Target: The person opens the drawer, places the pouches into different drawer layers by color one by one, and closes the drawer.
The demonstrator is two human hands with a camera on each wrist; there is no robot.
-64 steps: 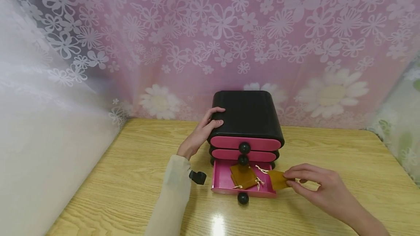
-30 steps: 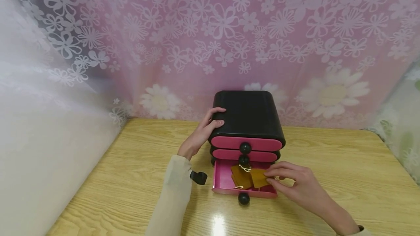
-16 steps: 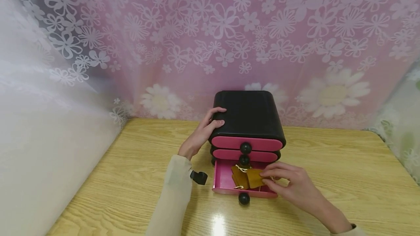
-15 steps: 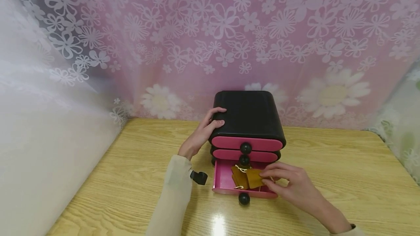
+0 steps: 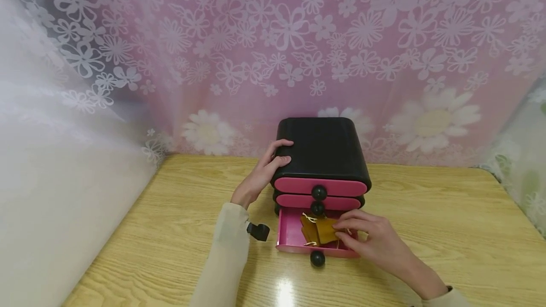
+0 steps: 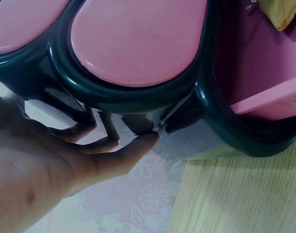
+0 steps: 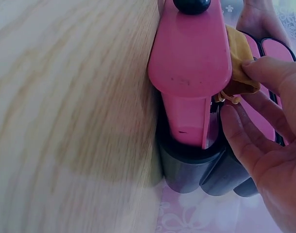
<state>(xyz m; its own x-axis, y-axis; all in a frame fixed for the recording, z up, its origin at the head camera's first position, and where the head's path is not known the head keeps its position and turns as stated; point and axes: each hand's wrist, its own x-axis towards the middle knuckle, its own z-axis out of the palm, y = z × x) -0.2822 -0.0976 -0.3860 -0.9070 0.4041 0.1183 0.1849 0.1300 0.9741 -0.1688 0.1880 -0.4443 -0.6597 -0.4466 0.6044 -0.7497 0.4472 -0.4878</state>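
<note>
A black cabinet (image 5: 320, 148) with pink drawer fronts stands on the table, its bottom drawer (image 5: 287, 231) pulled out. My left hand (image 5: 262, 174) rests against the cabinet's upper left side; the left wrist view shows fingertips (image 6: 150, 138) touching the glossy black wall. Over the open drawer, my right hand (image 5: 375, 236) pinches a mustard-brown drawstring pouch (image 5: 326, 231) between thumb and fingers. More brown pouches (image 5: 308, 235) with cream cords lie under it, partly hidden. In the right wrist view the held pouch (image 7: 239, 53) hangs at the drawer's side wall.
The upper two drawers are closed, with round black knobs (image 5: 319, 193). The bottom drawer's knob (image 5: 317, 258) juts toward the front of the wooden table (image 5: 183, 231). A pink flowered curtain (image 5: 256, 60) hangs close behind the cabinet. A black wrist device (image 5: 258, 231) sits on the left sleeve.
My right hand has carried the pouch leftward from the drawer's right edge, over the other pouches, then shifted slightly farther left. The left hand has stayed on the cabinet.
</note>
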